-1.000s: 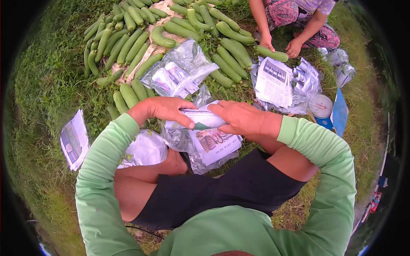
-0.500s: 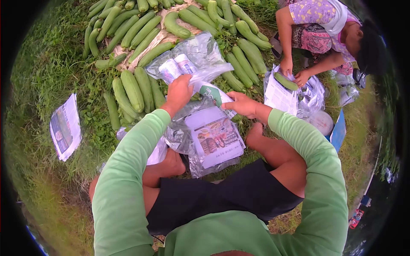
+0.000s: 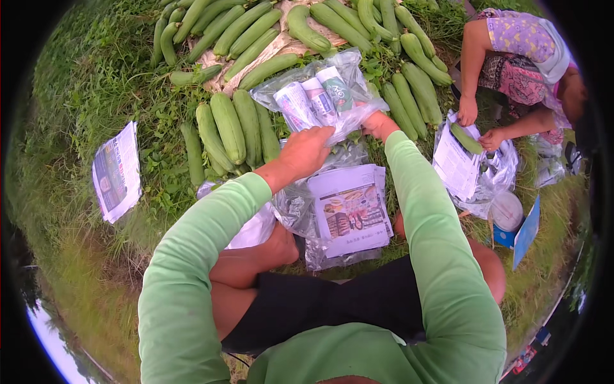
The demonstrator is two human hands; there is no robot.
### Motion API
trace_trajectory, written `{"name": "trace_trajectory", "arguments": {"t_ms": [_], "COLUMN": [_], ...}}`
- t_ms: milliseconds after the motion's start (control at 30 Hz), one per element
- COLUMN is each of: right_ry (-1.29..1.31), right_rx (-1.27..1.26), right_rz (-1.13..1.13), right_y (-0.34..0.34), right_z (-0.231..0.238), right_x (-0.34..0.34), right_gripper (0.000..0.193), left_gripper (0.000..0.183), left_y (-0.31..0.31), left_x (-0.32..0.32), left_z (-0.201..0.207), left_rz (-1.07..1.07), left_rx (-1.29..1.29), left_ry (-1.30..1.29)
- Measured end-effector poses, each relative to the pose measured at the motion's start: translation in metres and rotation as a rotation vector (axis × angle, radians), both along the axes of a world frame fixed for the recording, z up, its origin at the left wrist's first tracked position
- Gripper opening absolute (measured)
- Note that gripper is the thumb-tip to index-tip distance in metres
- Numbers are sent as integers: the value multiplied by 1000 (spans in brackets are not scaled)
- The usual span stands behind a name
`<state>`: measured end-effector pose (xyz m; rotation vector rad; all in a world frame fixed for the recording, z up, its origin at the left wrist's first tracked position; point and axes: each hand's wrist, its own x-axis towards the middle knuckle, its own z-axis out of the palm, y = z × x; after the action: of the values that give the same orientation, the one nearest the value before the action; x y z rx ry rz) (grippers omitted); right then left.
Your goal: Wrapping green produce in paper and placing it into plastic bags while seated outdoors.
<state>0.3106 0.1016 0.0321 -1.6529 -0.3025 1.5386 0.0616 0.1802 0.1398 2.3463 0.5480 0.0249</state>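
My left hand and my right hand reach forward onto a clear plastic bag that holds several paper-wrapped gourds. The left hand grips the bag's near left edge. The right hand holds its near right side, partly hidden by the plastic. Below my hands, a stack of printed paper sheets and clear bags lies on the grass in front of my knees. Loose green gourds lie just left of the bag.
Many green gourds lie in rows at the top. A printed sheet sits on grass at left. At right another person wraps a gourd in paper, beside a white lid and a blue object.
Both hands have moved forward from my lap, carrying a wrapped gourd up to the filled plastic bag ahead. The view has tilted forward, and the other person has bent lower.
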Motion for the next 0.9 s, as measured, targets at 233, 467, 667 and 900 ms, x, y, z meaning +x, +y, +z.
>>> {"name": "trace_trajectory", "arguments": {"t_ms": [233, 467, 667, 900], "right_ry": [-1057, -962, -1169, -1089], "right_rx": [92, -113, 62, 3], "right_rz": [378, 463, 656, 1023], "right_y": [-10, -14, -96, -126], "right_z": [-69, -1, 34, 68], "right_x": [26, 3, 37, -7], "right_gripper": [55, 64, 37, 31], "left_gripper": [42, 43, 64, 62], "left_y": [101, 226, 192, 182], "left_x": [-42, -220, -274, -287], "left_z": [68, 21, -87, -95], "left_rz": [-31, 856, 1005, 941], "left_rx": [104, 83, -82, -44], "left_ry": [-67, 162, 373, 502]}}
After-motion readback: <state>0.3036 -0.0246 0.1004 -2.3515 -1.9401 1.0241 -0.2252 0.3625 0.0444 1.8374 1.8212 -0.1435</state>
